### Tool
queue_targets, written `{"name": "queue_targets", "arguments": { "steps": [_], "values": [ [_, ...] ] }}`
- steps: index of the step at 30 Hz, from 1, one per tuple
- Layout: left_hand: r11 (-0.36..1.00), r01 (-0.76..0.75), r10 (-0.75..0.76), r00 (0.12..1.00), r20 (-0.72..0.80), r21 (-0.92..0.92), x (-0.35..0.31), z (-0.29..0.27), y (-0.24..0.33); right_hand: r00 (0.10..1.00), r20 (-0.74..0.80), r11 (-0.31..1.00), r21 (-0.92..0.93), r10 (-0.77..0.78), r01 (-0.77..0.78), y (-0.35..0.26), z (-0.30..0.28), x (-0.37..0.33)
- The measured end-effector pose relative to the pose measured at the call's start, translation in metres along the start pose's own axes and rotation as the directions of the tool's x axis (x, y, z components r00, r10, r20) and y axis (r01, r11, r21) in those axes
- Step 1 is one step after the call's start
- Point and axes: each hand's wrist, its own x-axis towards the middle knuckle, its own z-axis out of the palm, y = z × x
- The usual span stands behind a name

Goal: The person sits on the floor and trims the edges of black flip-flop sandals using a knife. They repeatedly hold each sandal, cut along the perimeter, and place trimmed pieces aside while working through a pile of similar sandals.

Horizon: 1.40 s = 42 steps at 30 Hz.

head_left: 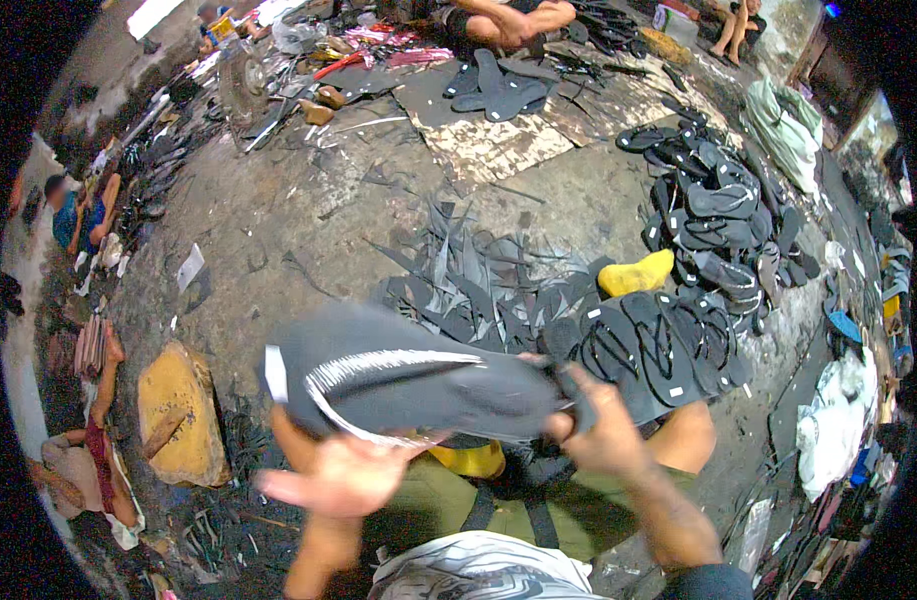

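A large black rubber sandal sole (408, 375) stretches across the middle, close to the camera. It carries a white curved marking and a small white patch at its left end. My right hand (603, 425) is closed round its narrower right end, where a dark piece shows by the fingers and I cannot make out what it is. My left hand (353, 475) lies at the sole's lower edge, thumb stretched out to the left and fingers extended along the edge. Beyond the right hand, several finished black flip-flops (658, 350) lie in a row.
Dark rubber offcuts (468, 265) cover the floor ahead. A yellow piece (635, 272) lies beside a heap of black flip-flops (718, 200). On the left stands a yellowish block (183, 415). Soles rest on cardboard (498, 150) farther off. Other people sit around the edges.
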Motion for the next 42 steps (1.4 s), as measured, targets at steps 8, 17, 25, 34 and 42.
{"name": "queue_targets", "arguments": {
  "steps": [8,17,25,34,42],
  "values": [
    [0.971,0.12,0.051,0.746,-0.664,0.209,-0.011,-0.02,-0.082,0.957,-0.267,0.939,-0.344,-0.116,0.017,0.064,0.102,-0.018],
    [0.937,0.13,0.077,0.827,-0.557,0.324,-0.012,-0.048,-0.075,0.949,-0.164,0.934,-0.285,-0.27,0.216,0.06,0.113,0.024],
    [0.889,0.223,0.126,0.72,-0.683,0.399,-0.01,-0.016,-0.081,0.958,-0.213,0.974,0.079,-0.193,0.214,0.038,0.089,0.07],
    [0.848,0.518,-0.426,0.792,-0.437,0.111,0.017,-0.042,-0.126,0.975,-0.176,0.936,0.345,0.139,-0.072,0.055,-0.015,0.038],
    [0.487,0.851,-0.782,0.324,-0.532,-0.197,0.01,-0.08,-0.285,0.705,-0.698,0.787,0.505,0.13,0.355,0.068,-0.159,-0.033]
  ]
}}
